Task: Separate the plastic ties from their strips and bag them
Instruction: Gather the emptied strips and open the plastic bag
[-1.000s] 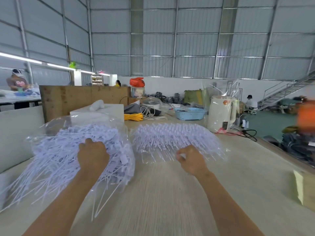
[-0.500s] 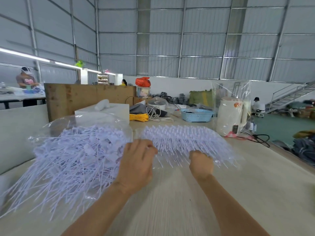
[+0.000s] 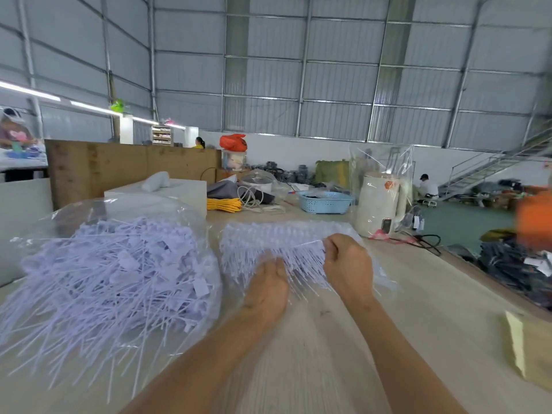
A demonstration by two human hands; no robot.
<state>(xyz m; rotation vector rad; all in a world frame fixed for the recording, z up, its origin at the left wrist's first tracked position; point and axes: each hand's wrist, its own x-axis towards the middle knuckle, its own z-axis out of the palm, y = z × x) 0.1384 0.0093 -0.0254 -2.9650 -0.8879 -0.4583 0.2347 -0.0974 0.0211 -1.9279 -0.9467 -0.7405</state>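
A clear plastic bag (image 3: 185, 222) on the left of the table bulges with loose white plastic ties (image 3: 98, 282), their tails fanning out toward me. In the middle lies a stack of ties still joined on their strips (image 3: 268, 240). My right hand (image 3: 348, 265) grips the right part of that stack, fingers curled round a bunch of ties. Just left of it, my left hand (image 3: 267, 289) reaches into the near edge of the same stack; its fingertips are buried among the ties and motion blur hides their pose.
Behind the ties stand a white box (image 3: 167, 192), yellow cord (image 3: 224, 204), a blue basket (image 3: 325, 201) and a white kettle (image 3: 379, 204) with a cable. The table (image 3: 433, 309) ends at the right, a yellow pad (image 3: 525, 354) near its edge. People work in the background.
My left hand left the bag of loose ties and swung right to the stack of strips. My right hand rose slightly and took hold of a bunch on the stack.
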